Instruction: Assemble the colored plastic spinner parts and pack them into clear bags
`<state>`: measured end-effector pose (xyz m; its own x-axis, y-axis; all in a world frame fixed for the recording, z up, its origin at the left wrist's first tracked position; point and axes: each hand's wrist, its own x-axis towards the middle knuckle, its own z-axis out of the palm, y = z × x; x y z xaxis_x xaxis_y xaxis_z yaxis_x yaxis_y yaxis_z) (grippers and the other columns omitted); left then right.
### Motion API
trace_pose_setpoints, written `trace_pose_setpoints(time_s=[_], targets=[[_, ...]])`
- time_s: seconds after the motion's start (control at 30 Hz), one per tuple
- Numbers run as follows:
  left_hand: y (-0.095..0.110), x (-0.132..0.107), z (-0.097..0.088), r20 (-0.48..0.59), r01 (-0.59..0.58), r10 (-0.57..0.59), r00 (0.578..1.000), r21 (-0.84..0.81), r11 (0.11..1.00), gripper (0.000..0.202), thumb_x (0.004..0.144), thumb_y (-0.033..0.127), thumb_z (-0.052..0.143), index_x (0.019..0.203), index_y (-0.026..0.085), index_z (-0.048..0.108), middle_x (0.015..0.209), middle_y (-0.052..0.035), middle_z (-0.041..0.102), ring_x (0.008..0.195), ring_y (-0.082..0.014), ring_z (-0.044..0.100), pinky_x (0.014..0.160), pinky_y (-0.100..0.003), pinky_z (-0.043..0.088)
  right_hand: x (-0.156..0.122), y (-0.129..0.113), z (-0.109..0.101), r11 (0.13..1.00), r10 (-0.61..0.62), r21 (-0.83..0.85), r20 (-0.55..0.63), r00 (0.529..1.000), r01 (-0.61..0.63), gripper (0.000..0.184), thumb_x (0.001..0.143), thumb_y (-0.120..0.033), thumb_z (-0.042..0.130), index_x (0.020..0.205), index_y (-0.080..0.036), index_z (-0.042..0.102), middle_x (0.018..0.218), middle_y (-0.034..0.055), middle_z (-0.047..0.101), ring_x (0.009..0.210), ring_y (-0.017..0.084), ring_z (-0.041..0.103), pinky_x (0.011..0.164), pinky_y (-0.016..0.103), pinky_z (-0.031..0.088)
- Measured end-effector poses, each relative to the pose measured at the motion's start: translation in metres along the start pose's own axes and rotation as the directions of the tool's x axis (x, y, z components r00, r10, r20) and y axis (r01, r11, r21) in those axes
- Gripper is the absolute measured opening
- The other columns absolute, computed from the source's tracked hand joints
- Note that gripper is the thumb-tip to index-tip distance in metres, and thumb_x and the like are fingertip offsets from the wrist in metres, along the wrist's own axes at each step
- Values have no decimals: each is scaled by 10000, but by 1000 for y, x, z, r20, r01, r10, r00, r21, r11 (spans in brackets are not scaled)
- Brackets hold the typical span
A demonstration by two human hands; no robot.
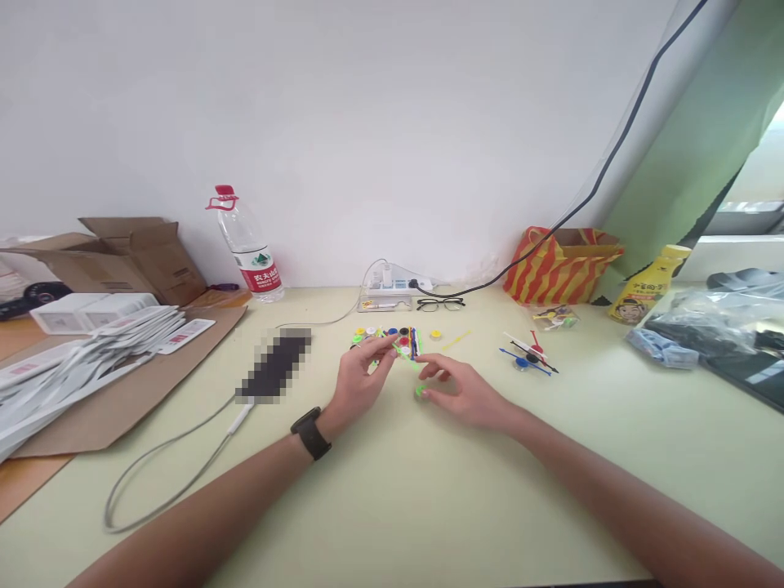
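Pinching a thin green stick [405, 355] between thumb and forefinger, the left hand [358, 382] sits just left of the frame's centre, with a black watch [310, 433] on its wrist. Just right of centre, the right hand [469, 394] lies low on the table [392, 498], its fingertips closed on a small green disc [420, 392] that touches the tabletop. The stick slants toward the right hand's fingers. Just above both hands lies a cluster of coloured discs [392, 333]. Glasses [439, 304] lie further up, a bottle [248, 245] stands at upper left, and a striped bag [560, 265] at upper right.
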<state>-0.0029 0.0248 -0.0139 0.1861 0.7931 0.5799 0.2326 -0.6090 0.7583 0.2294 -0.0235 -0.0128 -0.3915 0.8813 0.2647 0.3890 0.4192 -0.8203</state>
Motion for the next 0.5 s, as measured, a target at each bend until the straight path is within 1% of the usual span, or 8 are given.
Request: trace_pose_setpoints(time_s=[0.07,0.13,0.2,0.3,0.37,0.4,0.47,0.5], targets=[[6,0,-1,-30,-44,45,999,31,999,278,953,276,688,1213,232,777,1083,-81,773,941,-213,717,818,-343,599,1,-7,-6,992,32,124,-40,999,-27,486,926,-365,709,1387,-276,581,1201,81,698,1173,245,631,1020,431,500],[13,-2,0,-20,-112,114,993,97,989,256,958,249,683,1192,245,789,1030,-69,782,899,-201,715,805,-335,586,2,-14,-11,949,82,308,-49,995,-63,438,960,-431,666,1354,-260,584,1187,90,688,1114,235,659,985,423,524],[20,-5,3,0,-164,165,986,126,978,251,963,223,672,1182,248,794,1034,-70,790,899,-199,724,818,-337,582,2,-20,-12,878,131,465,-8,991,-112,411,977,-475,636,1317,-251,586,1108,74,686,969,212,694,931,418,548],[26,-12,10,33,-187,185,982,82,979,252,966,205,660,1175,241,796,1032,-74,792,923,-205,733,846,-346,587,1,-23,-8,834,163,522,77,984,-179,386,939,-497,691,1209,-232,618,967,34,670,828,188,685,854,389,552],[28,-15,13,47,-152,151,987,34,988,240,954,211,675,1155,233,804,1008,-73,792,927,-210,733,854,-349,591,1,-24,-5,845,171,493,115,978,-206,360,898,-505,739,1082,-208,651,877,19,653,771,174,649,789,353,530],[29,-16,14,47,-107,107,993,-2,994,225,942,222,693,1133,228,811,1005,-75,794,932,-215,734,853,-350,595,1,-24,-5,852,175,479,123,977,-213,352,883,-511,750,1021,-199,662,848,16,646,741,164,622,754,337,512],[31,-15,14,44,41,-37,998,-111,993,187,903,257,747,1066,211,825,1008,-82,801,940,-228,742,847,-350,607,1,-25,-7,861,188,459,114,976,-219,348,871,-524,748,939,-187,687,808,13,629,684,144,553,691,315,465],[31,-14,13,57,133,-125,991,-176,975,179,877,279,778,1030,202,828,1004,-87,806,934,-234,747,837,-350,613,1,-25,-9,864,198,451,103,975,-223,344,869,-524,743,918,-185,703,794,13,621,668,138,521,667,308,439]])
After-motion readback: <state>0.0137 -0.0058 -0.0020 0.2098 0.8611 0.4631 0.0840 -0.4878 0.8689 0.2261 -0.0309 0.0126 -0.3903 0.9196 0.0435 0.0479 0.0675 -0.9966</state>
